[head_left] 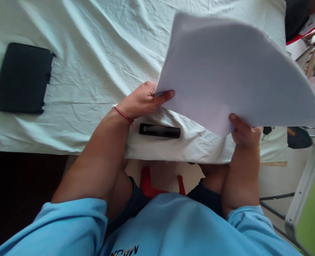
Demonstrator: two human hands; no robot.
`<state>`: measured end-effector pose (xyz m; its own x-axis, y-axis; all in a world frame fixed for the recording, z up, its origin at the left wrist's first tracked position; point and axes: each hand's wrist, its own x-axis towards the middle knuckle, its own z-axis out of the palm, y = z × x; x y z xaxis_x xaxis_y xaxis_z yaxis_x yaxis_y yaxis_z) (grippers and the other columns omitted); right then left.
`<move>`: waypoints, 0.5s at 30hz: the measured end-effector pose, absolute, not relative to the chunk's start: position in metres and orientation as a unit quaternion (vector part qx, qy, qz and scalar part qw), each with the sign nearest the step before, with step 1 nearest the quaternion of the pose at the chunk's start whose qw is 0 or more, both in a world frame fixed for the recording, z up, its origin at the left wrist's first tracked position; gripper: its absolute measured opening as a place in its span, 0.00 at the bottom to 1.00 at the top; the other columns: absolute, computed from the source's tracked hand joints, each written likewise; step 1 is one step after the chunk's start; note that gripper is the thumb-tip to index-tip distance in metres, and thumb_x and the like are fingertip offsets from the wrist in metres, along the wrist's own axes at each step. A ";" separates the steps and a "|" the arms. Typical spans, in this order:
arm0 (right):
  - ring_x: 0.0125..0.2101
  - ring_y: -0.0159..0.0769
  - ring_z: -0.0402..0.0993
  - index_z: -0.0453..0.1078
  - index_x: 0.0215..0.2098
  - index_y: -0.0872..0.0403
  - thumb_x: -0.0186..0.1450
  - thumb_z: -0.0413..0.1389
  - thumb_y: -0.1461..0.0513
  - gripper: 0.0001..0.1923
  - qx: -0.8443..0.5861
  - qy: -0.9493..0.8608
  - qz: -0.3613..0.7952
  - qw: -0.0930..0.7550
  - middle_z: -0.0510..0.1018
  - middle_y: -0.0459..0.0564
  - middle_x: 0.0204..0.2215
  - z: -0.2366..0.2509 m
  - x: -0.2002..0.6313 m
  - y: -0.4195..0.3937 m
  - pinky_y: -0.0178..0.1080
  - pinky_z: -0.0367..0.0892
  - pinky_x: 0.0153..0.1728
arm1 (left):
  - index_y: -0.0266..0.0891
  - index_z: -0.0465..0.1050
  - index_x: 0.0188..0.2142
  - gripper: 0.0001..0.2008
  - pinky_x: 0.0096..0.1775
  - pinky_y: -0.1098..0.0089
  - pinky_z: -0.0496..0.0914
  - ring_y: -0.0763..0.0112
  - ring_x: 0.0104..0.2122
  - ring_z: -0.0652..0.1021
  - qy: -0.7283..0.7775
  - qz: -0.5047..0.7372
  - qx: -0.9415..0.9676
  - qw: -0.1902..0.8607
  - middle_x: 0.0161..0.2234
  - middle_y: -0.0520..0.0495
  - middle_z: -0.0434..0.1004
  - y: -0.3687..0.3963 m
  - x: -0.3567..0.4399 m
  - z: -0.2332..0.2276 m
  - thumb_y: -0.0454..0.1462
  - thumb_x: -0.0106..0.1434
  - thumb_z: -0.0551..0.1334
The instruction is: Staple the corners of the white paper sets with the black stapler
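Observation:
A stack of white paper (pixel 226 71) is raised over the cloth, tilted and bowed, its far right corner reaching past the table's side. My left hand (pixel 146 99) pinches its left edge, thumb on top and fingers hidden beneath. At the near edge my right hand (pixel 244 131) grips the same sheets, again with the thumb above. Below the paper, close to my left wrist, a black stapler-like bar (pixel 159 131) lies on the cloth; its exact kind is unclear. How many sheets there are cannot be made out.
A pale green wrinkled cloth (pixel 93 71) covers the table. On the left lies a flat black case (pixel 22 78). To the right stands a green board with a metal frame (pixel 310 199). A red stool (pixel 149 185) shows between my legs.

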<state>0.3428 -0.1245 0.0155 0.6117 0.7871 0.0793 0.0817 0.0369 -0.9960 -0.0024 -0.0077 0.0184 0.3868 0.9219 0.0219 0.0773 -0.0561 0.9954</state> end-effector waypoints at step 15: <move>0.49 0.46 0.88 0.82 0.44 0.53 0.45 0.83 0.61 0.30 -0.616 -0.257 0.299 0.682 0.91 0.50 0.43 0.025 0.330 -0.119 0.53 0.85 0.63 | 0.42 0.85 0.46 0.25 0.24 0.69 0.69 0.69 0.28 0.78 0.356 0.259 0.504 0.743 0.37 0.45 0.80 -0.004 -0.007 0.014 0.60 0.67 0.80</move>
